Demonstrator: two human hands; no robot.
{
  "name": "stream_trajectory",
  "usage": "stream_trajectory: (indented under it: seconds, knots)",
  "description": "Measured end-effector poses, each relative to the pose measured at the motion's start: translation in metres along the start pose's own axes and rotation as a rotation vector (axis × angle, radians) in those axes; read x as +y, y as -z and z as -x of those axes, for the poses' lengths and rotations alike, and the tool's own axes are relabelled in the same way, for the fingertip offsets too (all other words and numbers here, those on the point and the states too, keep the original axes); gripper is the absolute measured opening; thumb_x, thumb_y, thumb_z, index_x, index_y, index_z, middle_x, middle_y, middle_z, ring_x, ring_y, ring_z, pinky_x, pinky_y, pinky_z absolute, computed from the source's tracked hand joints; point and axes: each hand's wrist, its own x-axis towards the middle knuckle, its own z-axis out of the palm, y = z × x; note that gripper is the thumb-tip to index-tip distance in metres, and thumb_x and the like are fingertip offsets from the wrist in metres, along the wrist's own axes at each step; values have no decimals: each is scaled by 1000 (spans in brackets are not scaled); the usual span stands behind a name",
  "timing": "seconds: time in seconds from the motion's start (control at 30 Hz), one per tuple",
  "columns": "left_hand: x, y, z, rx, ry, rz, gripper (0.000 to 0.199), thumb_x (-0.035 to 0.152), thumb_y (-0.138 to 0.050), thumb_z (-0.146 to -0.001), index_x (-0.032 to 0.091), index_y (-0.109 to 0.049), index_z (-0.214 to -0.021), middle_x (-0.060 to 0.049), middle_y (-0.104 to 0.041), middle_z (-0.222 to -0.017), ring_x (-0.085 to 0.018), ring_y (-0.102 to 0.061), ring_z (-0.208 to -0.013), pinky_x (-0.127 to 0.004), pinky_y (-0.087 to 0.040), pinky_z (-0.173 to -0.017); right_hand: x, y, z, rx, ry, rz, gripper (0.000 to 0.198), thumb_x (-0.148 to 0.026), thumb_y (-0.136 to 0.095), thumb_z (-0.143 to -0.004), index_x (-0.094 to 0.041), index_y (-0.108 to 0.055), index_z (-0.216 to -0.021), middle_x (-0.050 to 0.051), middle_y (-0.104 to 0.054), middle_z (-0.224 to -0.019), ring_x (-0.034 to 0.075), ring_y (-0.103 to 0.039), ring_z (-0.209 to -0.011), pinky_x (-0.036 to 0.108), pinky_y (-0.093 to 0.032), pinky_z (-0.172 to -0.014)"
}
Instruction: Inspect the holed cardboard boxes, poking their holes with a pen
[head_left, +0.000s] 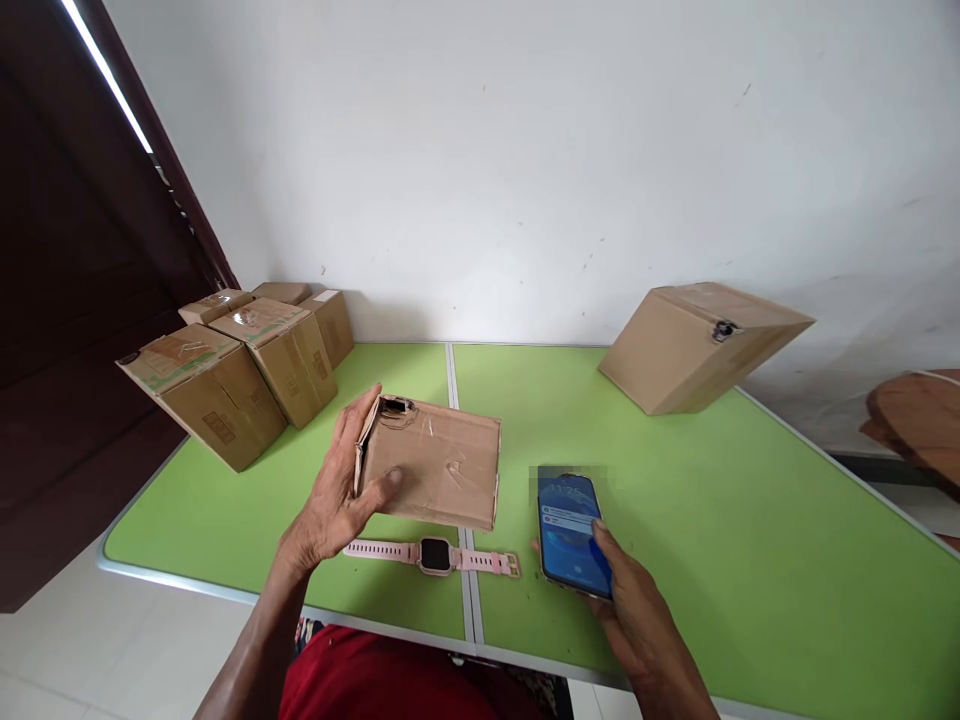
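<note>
My left hand (337, 500) grips a small, worn cardboard box (442, 465) by its left end, thumb across the top face. A torn dark hole shows at the box's upper left corner. In my right hand (637, 600) is a smartphone (574, 535), its screen lit with a lock screen and notifications. The thumb lies along the phone's right edge. Between me and the box, a pink smartwatch (435, 556) lies flat on the green table (750, 560), strap stretched out and screen dark.
Several cardboard boxes (277, 350) stand grouped at the table's back left. Another larger box (697, 350) with a torn corner sits at the back right. A white wall (525, 170) runs behind the table. At the far right is a brown wooden piece (919, 420).
</note>
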Motion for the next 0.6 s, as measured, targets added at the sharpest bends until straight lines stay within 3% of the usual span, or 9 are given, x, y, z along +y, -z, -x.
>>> stream_trajectory:
  seconds: [0.13, 0.23, 0.47, 0.53, 0.6]
  knots:
    - [-2, -2, 1, 0, -15, -21, 85, 48, -67, -102, 33, -26, -175, -12, -37, -176, -40, -32, -162, -68, -23, -134, -5, 7, -6, 128, 201, 474, 61, -82, -69, -69, -23, -75, -85, 13, -82, -83, 40, -78, -84, 51, -61, -79]
    - [-4, -2, 2, 5, -28, -28, 85, 47, -68, -102, 34, -26, -175, -11, -35, -178, -39, -29, -164, -67, -21, -135, -11, 12, -5, 141, 266, 752, 67, -86, -54, -74, -24, -75, -85, 16, -83, -86, 41, -77, -81, 50, -57, -76]
    - [-5, 0, 4, 22, 11, 10, 85, 52, -66, -103, 29, -26, -175, -15, -37, -175, -39, -33, -162, -67, -24, -135, -20, 21, 3, 156, 368, 926, 58, -79, -49, -77, -27, -72, -87, 15, -82, -80, 41, -76, -81, 51, -56, -76]
    - [-6, 0, 4, 29, 14, 13, 86, 54, -66, -103, 29, -26, -175, -15, -37, -174, -39, -33, -162, -67, -23, -135, -23, 16, 6, 165, 464, 887, 57, -76, -55, -79, -24, -73, -94, 18, -83, -93, 42, -77, -89, 53, -58, -80]
    - [-7, 0, 4, 34, 21, 14, 87, 55, -66, -102, 29, -26, -175, -15, -37, -174, -39, -33, -162, -67, -22, -135, -27, 0, 9, 105, 551, 823, 62, -71, -66, -79, -22, -76, -114, 20, -81, -117, 43, -76, -108, 56, -59, -91]
